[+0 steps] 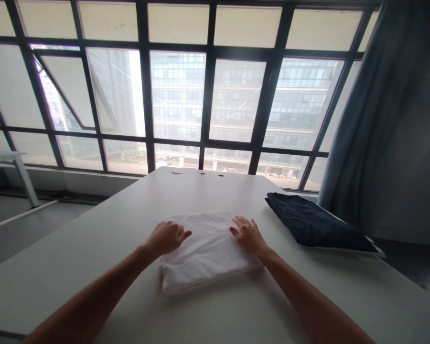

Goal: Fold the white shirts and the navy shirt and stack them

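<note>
A white folded cloth point(208, 263), perhaps a garment, lies flat with light wrinkles before me. My left hand point(167, 237) rests at its left edge, thumb stretched inward over the fabric and the other fingers partly hidden from this angle. On the right edge lies my right hand point(249, 235), palm down, its fingers spread over the cloth. Neither hand visibly grasps the fabric.
The cloth lies on a large white table point(129, 282). A dark navy folded fabric point(315, 222) sits along the right edge, with something white under it. A blue-grey curtain point(365, 134) hangs at right. Another white table point(2, 155) stands far left. Windows line the back.
</note>
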Demonstrator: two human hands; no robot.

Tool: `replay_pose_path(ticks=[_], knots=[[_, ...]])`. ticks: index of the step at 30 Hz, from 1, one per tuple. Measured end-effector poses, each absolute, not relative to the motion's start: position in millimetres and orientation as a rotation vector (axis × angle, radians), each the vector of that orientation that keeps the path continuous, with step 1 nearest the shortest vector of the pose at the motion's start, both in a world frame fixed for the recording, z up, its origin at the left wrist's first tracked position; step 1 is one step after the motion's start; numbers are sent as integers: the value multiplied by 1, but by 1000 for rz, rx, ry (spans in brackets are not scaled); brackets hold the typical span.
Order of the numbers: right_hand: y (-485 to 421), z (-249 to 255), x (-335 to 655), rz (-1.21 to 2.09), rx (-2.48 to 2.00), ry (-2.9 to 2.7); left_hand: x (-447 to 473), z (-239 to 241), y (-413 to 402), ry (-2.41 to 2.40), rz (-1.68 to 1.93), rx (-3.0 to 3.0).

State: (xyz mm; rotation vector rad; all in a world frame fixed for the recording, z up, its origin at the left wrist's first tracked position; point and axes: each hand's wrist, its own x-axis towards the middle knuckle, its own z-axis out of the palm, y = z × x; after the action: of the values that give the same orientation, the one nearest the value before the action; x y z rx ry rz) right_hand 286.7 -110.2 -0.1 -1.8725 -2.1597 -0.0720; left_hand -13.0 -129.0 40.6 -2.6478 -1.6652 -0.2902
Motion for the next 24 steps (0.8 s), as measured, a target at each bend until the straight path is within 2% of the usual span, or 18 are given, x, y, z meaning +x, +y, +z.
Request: replay_pose_path(ticks=[3, 6, 15, 20, 24], knots=[[-125, -6, 257, 46, -1604, -2384, -5, 13, -109, -1442, -469, -2725], [-130, -13, 246, 152, -1514, -2523, -10, -11, -82, -1530, -288, -2775], [-106, -13, 280, 165, -1842, -2425, -57, -17, -51, -2002, -62, -2528], [-101, -16, 290, 126, -1946, -2338, -19, -5, -86, -1706, -313, -2466], [-98, -16, 295, 122, -1991, -2311, 26, -6, -132, -1246, -375, -2888]])
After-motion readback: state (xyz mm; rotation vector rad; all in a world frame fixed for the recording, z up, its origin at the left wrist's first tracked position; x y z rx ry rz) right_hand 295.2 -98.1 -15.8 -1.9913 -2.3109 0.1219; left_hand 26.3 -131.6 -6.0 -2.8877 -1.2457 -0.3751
